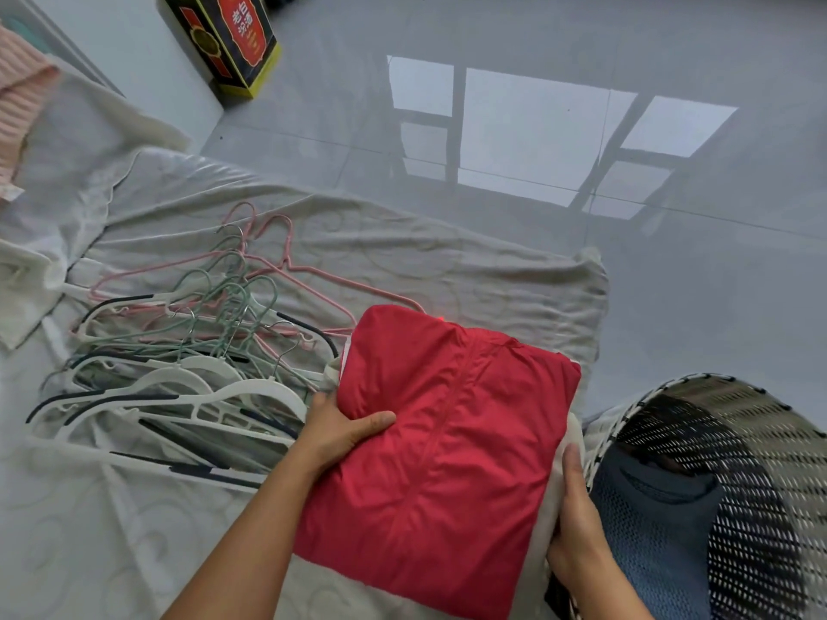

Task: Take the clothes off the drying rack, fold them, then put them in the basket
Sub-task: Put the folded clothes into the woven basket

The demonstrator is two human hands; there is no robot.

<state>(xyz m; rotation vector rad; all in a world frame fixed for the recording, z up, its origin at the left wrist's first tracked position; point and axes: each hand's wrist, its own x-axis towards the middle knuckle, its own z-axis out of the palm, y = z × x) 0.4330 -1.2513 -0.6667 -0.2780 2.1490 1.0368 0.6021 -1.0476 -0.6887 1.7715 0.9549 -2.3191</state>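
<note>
Glossy grey floor tiles lie beyond a sheet-covered bed [402,252]. A folded red garment [438,440] is held above it by both hands: the left hand [344,434] grips its left edge with the thumb on top, and the right hand [577,525] clasps its right edge, just beside the woven basket [738,409]. Hangers [188,373] lie piled to the left.

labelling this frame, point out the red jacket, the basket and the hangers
red jacket [438,440], head view, middle of folded front
basket [760,422], head view, inner wall
hangers [268,391], head view, white hanger in pile
</note>
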